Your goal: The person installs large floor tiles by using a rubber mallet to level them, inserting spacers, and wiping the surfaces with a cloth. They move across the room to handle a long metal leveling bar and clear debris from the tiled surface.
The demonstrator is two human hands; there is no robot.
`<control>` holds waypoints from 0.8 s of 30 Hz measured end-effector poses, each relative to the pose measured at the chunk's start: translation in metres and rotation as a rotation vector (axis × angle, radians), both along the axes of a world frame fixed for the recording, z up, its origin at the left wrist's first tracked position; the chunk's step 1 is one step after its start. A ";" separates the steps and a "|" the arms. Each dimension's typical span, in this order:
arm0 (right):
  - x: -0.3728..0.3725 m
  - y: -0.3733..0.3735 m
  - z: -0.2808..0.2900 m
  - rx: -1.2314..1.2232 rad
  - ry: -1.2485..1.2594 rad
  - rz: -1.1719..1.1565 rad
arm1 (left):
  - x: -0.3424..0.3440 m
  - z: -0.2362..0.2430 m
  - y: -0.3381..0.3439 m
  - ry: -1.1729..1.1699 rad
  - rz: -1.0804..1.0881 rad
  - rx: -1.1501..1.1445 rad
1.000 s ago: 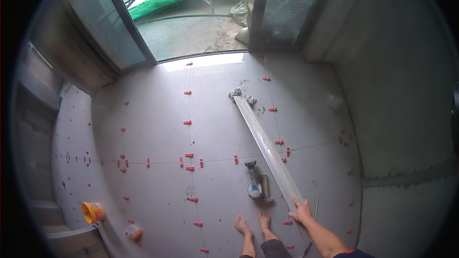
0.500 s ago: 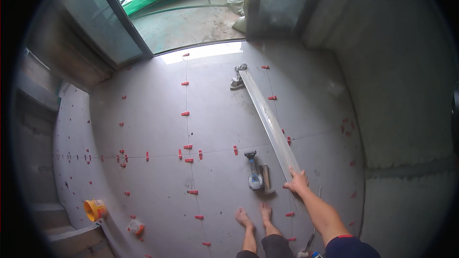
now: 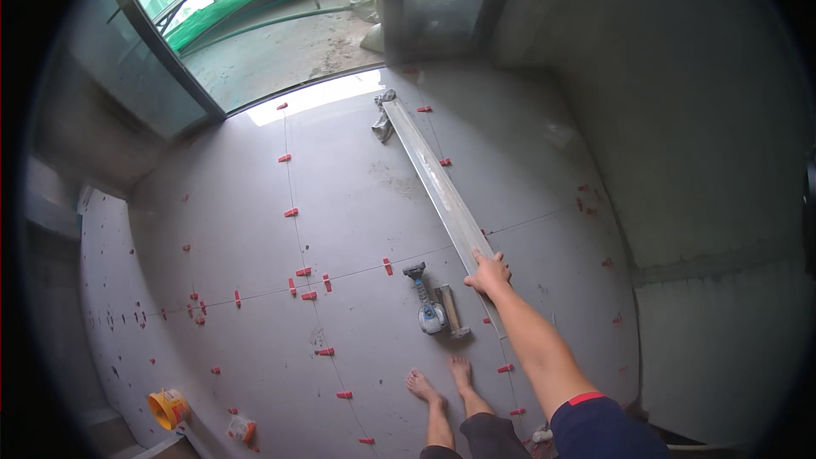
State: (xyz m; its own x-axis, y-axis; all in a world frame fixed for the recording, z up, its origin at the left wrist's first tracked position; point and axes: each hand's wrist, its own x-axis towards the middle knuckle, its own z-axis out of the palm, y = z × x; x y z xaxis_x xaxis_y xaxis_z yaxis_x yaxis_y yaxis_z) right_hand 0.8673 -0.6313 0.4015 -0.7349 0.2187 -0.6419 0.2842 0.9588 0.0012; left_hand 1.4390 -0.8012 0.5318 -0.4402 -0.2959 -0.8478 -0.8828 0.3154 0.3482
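A long pale metal straightedge (image 3: 438, 195) lies slantwise across the grey tiles, its far end beside a crumpled grey rag (image 3: 382, 126). My right hand (image 3: 489, 274) grips it close to its near end, thumb on the left side and fingers over the top. Left of that end, a blue-and-grey handheld power tool (image 3: 430, 313) rests on the floor, with a wooden-handled hammer (image 3: 452, 310) alongside. My left hand does not show. My bare feet (image 3: 422, 385) stand just nearer than these tools.
Red levelling wedges (image 3: 291, 212) line the tile joints. A yellow bucket (image 3: 170, 408) and a small clear container with orange on it (image 3: 241, 429) sit at lower left. Beyond an open glass door (image 3: 140, 42) are sacks (image 3: 367, 0) and a metal frame. A bare wall (image 3: 722, 161) rises at right.
My right hand has moved farther forward, still gripping the straightedge. The straightedge appears higher and farther left as the whole view shifts; the rag stays at its far end.
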 end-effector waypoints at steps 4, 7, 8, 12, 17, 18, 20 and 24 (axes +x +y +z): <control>0.042 0.050 0.011 -0.040 -0.056 0.003 | 0.006 0.002 -0.011 0.015 -0.013 0.009; 0.146 0.114 0.030 -0.137 -0.119 0.007 | 0.005 0.011 -0.018 0.028 -0.002 0.016; 0.187 0.134 0.040 -0.219 -0.117 -0.007 | 0.007 0.013 -0.019 0.030 0.001 0.013; 0.322 0.167 0.108 -0.103 -0.267 0.036 | 0.012 0.019 -0.024 0.025 0.021 0.011; 0.343 0.147 0.096 -0.091 -0.283 0.102 | 0.010 0.022 -0.028 0.021 -0.002 0.012; 0.319 0.128 0.084 -0.096 -0.276 0.095 | 0.012 0.023 -0.029 0.019 -0.007 0.005; 0.259 0.087 0.066 -0.096 -0.230 0.079 | 0.006 0.024 -0.032 0.021 -0.031 0.000; 0.157 0.036 0.035 -0.089 -0.079 0.128 | -0.001 0.020 -0.033 0.022 -0.082 0.005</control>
